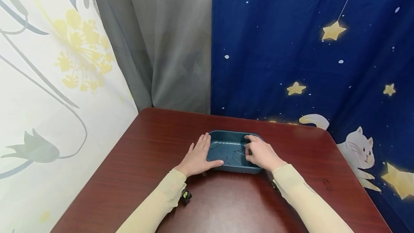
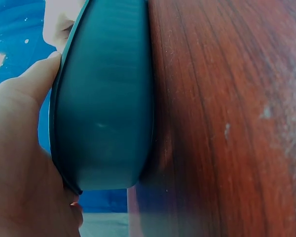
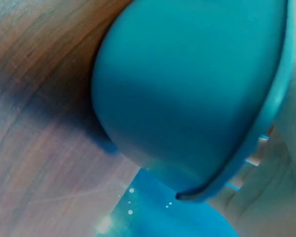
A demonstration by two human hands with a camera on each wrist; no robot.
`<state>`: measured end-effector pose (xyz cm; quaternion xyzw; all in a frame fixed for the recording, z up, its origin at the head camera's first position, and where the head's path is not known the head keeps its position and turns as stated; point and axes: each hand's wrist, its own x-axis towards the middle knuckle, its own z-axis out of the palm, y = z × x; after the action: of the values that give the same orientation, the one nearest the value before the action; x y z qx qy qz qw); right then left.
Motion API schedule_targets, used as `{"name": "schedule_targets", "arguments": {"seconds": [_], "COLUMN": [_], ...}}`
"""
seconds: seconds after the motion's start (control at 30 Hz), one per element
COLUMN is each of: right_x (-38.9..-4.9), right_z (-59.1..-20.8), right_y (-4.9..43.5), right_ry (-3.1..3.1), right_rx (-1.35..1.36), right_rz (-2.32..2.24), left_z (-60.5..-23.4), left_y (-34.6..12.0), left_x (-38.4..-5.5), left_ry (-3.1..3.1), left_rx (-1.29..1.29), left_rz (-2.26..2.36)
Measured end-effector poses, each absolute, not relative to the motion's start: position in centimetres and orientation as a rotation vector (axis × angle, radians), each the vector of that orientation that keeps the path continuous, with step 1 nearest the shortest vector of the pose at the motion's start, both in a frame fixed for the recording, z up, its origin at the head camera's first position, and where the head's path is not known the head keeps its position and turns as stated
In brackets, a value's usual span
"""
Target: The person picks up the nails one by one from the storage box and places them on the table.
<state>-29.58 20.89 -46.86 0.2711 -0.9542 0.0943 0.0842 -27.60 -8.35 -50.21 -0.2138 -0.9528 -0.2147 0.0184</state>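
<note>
A dark teal plastic tray (image 1: 231,169) stands on the table, with several thin, dark, nail-like pieces (image 1: 237,161) scattered on its floor. At its left end my left hand (image 1: 196,157) rests on the rim, fingers extended along the side and thumb over the near edge. In the left wrist view that thumb lies along the rim of the tray (image 2: 103,98). My right hand (image 1: 261,152) reaches over the right end, fingers bent down inside beside some thin pieces (image 1: 240,151). I cannot tell whether its fingertips pinch one. The right wrist view shows mostly the tray's outer wall (image 3: 187,98).
The reddish-brown wooden table (image 1: 152,139) extends on all sides of the tray. Behind it hang a grey curtain (image 1: 181,46) and a blue star-patterned curtain (image 1: 275,46). A white patterned curtain (image 1: 38,118) hangs at the left. Small black devices (image 1: 185,196) sit at the wrists.
</note>
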Motion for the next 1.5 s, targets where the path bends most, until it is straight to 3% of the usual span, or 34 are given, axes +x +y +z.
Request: {"name": "schedule_targets", "arguments": {"seconds": [0.87,1.5], "right_x": [-28.5,-27.8], "right_z": [-44.2,-44.6], "right_y": [23.9,28.7], "right_ry": [-2.779,-2.786], "right_rx": [0.597,0.468], "right_rz": [0.337,0.353], "left_z": [-50.1,-50.2], "left_y": [-8.2,-8.7], "left_x": [-27.6,-27.6], "left_ry": [-2.909,-2.913], "left_rx": [-0.705,-0.696], "left_rz": [-0.614,-0.601]}}
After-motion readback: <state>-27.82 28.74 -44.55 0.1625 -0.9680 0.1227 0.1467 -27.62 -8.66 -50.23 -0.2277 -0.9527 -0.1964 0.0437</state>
